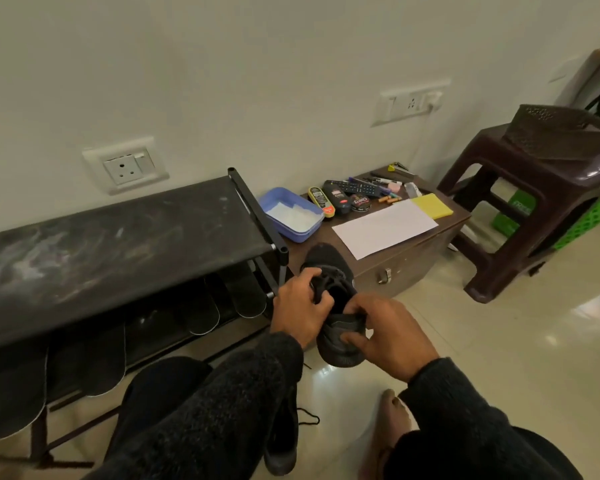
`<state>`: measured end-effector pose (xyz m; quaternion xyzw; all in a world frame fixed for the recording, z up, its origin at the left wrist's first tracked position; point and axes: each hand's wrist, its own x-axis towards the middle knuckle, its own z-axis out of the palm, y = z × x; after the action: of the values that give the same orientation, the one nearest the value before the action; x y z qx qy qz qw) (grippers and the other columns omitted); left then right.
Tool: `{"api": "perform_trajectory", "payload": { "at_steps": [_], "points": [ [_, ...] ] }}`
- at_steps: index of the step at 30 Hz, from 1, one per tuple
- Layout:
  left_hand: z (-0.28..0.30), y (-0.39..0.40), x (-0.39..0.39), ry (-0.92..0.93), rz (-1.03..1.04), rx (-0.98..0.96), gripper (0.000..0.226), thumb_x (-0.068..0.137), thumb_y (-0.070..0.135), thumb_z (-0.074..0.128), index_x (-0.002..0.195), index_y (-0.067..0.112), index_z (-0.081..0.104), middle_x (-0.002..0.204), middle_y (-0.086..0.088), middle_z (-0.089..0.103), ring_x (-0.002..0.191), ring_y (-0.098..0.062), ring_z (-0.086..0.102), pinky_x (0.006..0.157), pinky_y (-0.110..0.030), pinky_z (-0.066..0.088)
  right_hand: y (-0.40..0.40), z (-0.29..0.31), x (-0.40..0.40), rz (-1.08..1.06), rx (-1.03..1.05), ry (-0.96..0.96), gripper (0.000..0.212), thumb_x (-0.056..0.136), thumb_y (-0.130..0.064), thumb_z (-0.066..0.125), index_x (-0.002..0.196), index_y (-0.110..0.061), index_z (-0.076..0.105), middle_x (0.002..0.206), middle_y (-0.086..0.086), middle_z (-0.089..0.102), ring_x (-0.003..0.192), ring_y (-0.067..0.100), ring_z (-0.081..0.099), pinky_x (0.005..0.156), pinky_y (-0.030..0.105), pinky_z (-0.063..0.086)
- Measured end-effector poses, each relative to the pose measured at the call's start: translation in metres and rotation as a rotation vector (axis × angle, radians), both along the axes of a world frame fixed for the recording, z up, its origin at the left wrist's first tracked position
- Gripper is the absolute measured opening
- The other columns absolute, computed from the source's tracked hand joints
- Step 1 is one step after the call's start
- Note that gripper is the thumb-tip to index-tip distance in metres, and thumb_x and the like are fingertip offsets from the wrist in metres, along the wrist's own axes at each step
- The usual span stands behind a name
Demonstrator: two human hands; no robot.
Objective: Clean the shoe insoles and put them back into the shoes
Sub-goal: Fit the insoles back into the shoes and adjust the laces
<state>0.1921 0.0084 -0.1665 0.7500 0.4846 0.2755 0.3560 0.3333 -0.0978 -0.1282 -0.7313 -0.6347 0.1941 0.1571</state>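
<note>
A: Where is the black shoe [336, 306]?

B: In the air, just off the low cabinet's [409, 258] front edge. The left hand [300, 306] grips the laces and tongue; the right hand [385, 336] pinches the heel collar.

A: How might it handle?

B: Probably light, soft-sided, likely to fold. The heel looks the firmest hold.

I see both arms in dark knitted sleeves reaching forward and meeting at the middle. My left hand [300, 304] sits knuckles up, fingers curled round the laced top of the black fabric shoe [336, 306]. My right hand [388, 336] is just beside it, thumb and fingers pinching the shoe's heel end, wrist bent inward.
</note>
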Motion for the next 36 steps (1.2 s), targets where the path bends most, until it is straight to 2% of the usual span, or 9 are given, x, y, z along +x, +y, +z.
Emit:
{"api": "perform_trajectory", "payload": {
  "at_steps": [4, 7, 12, 16, 18, 21, 29, 33, 36],
  "points": [
    [-0.025, 0.011, 0.002, 0.0, -0.022, 0.055, 0.034, 0.091, 0.029, 0.067, 0.124, 0.024, 0.063, 0.093, 0.007, 0.056, 0.076, -0.004, 0.054, 0.076, -0.023, 0.054, 0.048, 0.018, 0.029, 0.046, -0.062, 0.181, 0.023, 0.08, -0.046, 0.08, 0.093, -0.033, 0.065, 0.089, -0.015, 0.067, 0.079, 0.003, 0.062, 0.066, 0.016, 0.052],
    [-0.03, 0.019, 0.01, -0.067, 0.031, 0.008, 0.03, 0.092, 0.031, 0.068, 0.121, 0.026, 0.064, 0.087, 0.014, 0.055, 0.074, 0.001, 0.056, 0.064, -0.003, 0.043, 0.108, 0.027, 0.053, -0.022, 0.046, 0.181, 0.014, 0.088, -0.038, 0.075, 0.098, -0.031, 0.068, 0.093, -0.014, 0.069, 0.082, 0.002, 0.063, 0.074, 0.02, 0.052],
    [-0.029, 0.029, 0.022, -0.118, 0.064, -0.067, 0.024, 0.09, 0.031, 0.072, 0.113, 0.026, 0.065, 0.07, 0.011, 0.058, 0.071, 0.008, 0.059, 0.061, -0.001, 0.042, 0.215, -0.006, 0.064, 0.023, -0.03, -0.086, 0.033, 0.099, -0.023, 0.056, 0.131, -0.02, 0.063, 0.13, 0.004, 0.065, 0.117, 0.022, 0.059, 0.099, 0.03, 0.044],
    [-0.033, 0.04, 0.029, -0.091, 0.053, -0.064, 0.029, 0.088, 0.038, 0.07, 0.115, 0.028, 0.064, 0.074, 0.008, 0.06, 0.071, -0.005, 0.061, 0.069, -0.02, 0.055, 0.266, -0.028, 0.061, 0.11, -0.207, -0.382, 0.043, 0.095, -0.028, 0.06, 0.138, -0.031, 0.058, 0.144, 0.007, 0.055, 0.132, 0.03, 0.051, 0.109, 0.051, 0.042],
    [-0.038, 0.044, 0.033, -0.081, 0.052, -0.046, 0.03, 0.087, 0.042, 0.068, 0.115, 0.031, 0.063, 0.078, 0.006, 0.061, 0.074, -0.008, 0.06, 0.073, -0.03, 0.057, 0.279, -0.03, 0.058, 0.124, -0.218, -0.48, 0.04, 0.092, -0.029, 0.065, 0.132, -0.028, 0.063, 0.14, 0.009, 0.057, 0.13, 0.032, 0.052, 0.107, 0.054, 0.043],
    [-0.041, 0.046, 0.036, -0.095, 0.071, -0.018, 0.029, 0.087, 0.045, 0.066, 0.112, 0.031, 0.064, 0.082, 0.006, 0.06, 0.076, -0.009, 0.058, 0.072, -0.029, 0.055, 0.294, -0.039, 0.05, 0.159, -0.203, -0.553, 0.029, 0.09, -0.023, 0.066, 0.119, -0.015, 0.07, 0.123, 0.014, 0.065, 0.117, 0.036, 0.059, 0.099, 0.05, 0.05],
    [-0.042, 0.05, 0.035, -0.121, 0.067, -0.072, 0.025, 0.086, 0.042, 0.071, 0.106, 0.031, 0.062, 0.078, 0.006, 0.061, 0.069, -0.008, 0.059, 0.063, -0.02, 0.048, 0.311, -0.057, 0.017, 0.146, -0.17, -0.39, 0.025, 0.091, -0.012, 0.06, 0.112, -0.007, 0.072, 0.112, 0.016, 0.069, 0.102, 0.034, 0.064, 0.088, 0.038, 0.053],
    [-0.043, 0.049, 0.036, -0.135, 0.046, -0.069, 0.032, 0.085, 0.048, 0.071, 0.11, 0.032, 0.059, 0.092, 0.007, 0.069, 0.082, -0.009, 0.067, 0.073, -0.026, 0.059, 0.309, -0.062, 0.002, 0.142, -0.109, -0.221, 0.015, 0.087, -0.012, 0.067, 0.097, -0.015, 0.078, 0.101, 0.011, 0.073, 0.094, 0.031, 0.067, 0.087, 0.042, 0.056],
    [-0.041, 0.049, 0.036, -0.171, 0.023, -0.083, 0.039, 0.087, 0.038, 0.075, 0.122, 0.029, 0.059, 0.107, 0.007, 0.071, 0.097, -0.009, 0.069, 0.085, -0.028, 0.06, 0.31, -0.063, -0.007, 0.15, -0.074, -0.179, 0.013, 0.086, -0.012, 0.07, 0.096, -0.01, 0.078, 0.097, 0.013, 0.074, 0.094, 0.032, 0.067, 0.084, 0.035, 0.055]
  ]
}}
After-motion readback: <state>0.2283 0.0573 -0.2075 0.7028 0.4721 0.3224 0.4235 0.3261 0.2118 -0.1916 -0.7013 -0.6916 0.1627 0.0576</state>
